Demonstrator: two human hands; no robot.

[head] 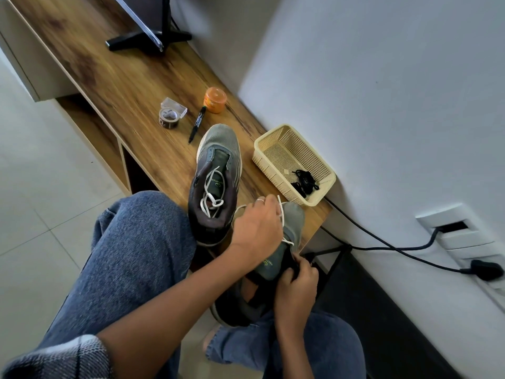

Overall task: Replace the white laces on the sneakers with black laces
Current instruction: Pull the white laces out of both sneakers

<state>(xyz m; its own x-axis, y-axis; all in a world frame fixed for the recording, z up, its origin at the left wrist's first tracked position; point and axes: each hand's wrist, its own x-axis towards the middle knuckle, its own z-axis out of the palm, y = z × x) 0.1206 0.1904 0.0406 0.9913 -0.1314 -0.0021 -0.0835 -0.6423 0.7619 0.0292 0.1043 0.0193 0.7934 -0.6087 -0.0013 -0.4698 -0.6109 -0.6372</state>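
Head view: two grey-green sneakers, dark collars, pale soles. Sneaker one [216, 170] sits upright on the wooden worktop [131, 86], toe pointing away from you, white lace [211, 199] half pulled out, loose and bunched over the tongue. Sneaker two [276, 258] is in your lap, toe touching the worktop edge. Your left hand [257, 225] is over it, fingers curled, pinching its white lace [281, 214] and drawing it up. Your right hand [296, 285] grips the sneaker's collar, fingers curled round it. Black laces [304, 180]: one tangled bundle in the single cream basket [273, 149] right of sneaker one; lace count not readable. Also on the worktop: one marker [197, 124], one orange jar [215, 99], one tape roll [169, 119], one clear box [175, 107].
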